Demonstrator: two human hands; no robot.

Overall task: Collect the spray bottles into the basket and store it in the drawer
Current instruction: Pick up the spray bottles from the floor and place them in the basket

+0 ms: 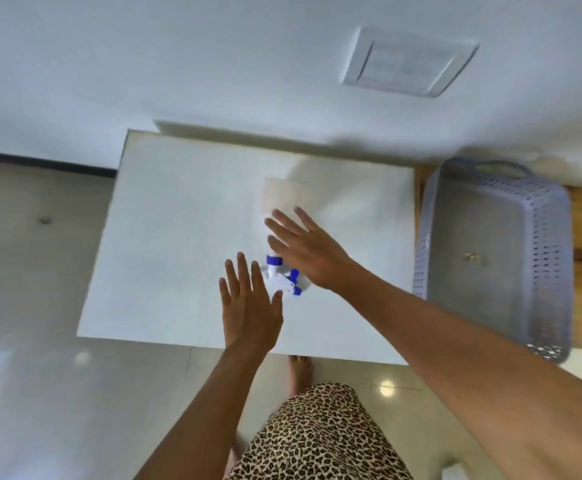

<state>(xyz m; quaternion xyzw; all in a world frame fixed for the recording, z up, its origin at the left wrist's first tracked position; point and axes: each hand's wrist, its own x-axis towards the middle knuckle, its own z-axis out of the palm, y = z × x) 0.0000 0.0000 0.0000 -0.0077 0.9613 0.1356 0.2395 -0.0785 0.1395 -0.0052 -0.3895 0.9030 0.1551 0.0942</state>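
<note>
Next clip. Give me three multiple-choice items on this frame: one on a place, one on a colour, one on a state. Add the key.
1. Where is the basket relative to the white table?
A. on top of it
B. beside its right edge
C. under it

2. What colour are the trigger parts on the spray bottles?
A. red
B. blue
C. green

3. How are the left hand and the right hand?
A. both open, fingers straight
B. the right grips a bottle
C. both are fists

Key:
1 B: the basket stands off the table, next to its right edge.
2 B: blue pieces show on the white bottle heads.
3 A: the fingers of both hands are spread over the bottles and curl round nothing.
</note>
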